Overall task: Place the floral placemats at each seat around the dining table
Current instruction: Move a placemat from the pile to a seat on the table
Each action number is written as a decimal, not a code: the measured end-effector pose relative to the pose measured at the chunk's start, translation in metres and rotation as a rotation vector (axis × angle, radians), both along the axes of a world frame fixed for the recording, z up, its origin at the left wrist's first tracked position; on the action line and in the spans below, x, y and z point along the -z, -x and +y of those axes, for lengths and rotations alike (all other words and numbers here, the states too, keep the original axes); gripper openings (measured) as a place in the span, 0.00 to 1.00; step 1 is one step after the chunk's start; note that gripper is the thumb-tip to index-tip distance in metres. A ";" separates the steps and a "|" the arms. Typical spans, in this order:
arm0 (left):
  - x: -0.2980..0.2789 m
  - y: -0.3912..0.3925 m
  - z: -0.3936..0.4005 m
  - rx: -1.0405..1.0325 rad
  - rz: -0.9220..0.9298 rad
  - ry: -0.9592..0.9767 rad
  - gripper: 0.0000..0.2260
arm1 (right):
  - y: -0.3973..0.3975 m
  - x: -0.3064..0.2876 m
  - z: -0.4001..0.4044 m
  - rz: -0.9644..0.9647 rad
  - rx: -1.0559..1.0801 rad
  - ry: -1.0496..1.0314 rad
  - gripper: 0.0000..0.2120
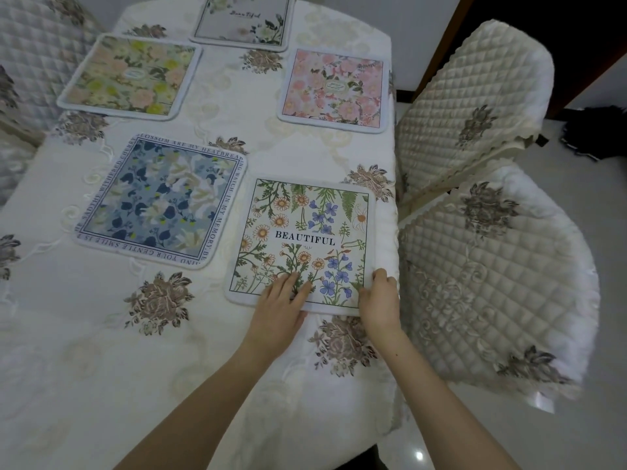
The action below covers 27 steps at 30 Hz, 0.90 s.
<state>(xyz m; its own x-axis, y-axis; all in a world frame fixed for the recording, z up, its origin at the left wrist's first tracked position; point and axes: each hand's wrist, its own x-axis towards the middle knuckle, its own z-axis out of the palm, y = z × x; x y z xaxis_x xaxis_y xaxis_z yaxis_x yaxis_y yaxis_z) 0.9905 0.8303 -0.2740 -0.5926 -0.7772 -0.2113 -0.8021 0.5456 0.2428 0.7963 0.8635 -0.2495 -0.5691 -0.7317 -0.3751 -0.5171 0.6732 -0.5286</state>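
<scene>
**Both hands on the fifth placemat**

Both hands are down on the wildflower placemat point(302, 244), the one printed BEAUTIFUL, which lies flat on the tablecloth point(101, 368) near the right edge of the table, in front of the nearer quilted chair point(492, 283). My left hand point(280, 307) lies flat on its near edge, fingers straight and together, pressing the cloth down. My right hand point(381, 300) sits at the near right corner with fingers curled round the border, thumb on top as far as I can tell, pinching that corner.

I judge this to be the settling step: the mat is already laid, and I am squaring it to its seat. Four others are out: the blue placemat point(159, 201) just beside it to the left, the pink placemat point(334, 88) beyond it by the farther chair point(475, 96), the yellow-green placemat point(130, 76) across on the left, and the grey placemat point(242, 20) at the far end.

Next I would nudge the corner until the mat's edge runs parallel to the table's edge, then let go. Whether more mats remain to place, I cannot see.
</scene>
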 end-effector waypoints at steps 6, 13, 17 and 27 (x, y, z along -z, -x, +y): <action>-0.009 0.020 0.043 -0.037 -0.043 -0.033 0.23 | 0.021 -0.002 0.030 -0.006 -0.042 -0.038 0.11; -0.005 0.031 0.069 -0.085 -0.061 0.008 0.24 | 0.028 0.000 0.049 0.023 -0.103 -0.018 0.13; -0.005 0.038 0.074 -0.128 -0.113 -0.032 0.24 | 0.035 0.005 0.054 0.211 -0.302 0.059 0.27; -0.022 0.040 0.075 -0.205 -0.043 -0.127 0.25 | 0.048 0.003 0.062 0.250 -0.662 0.025 0.24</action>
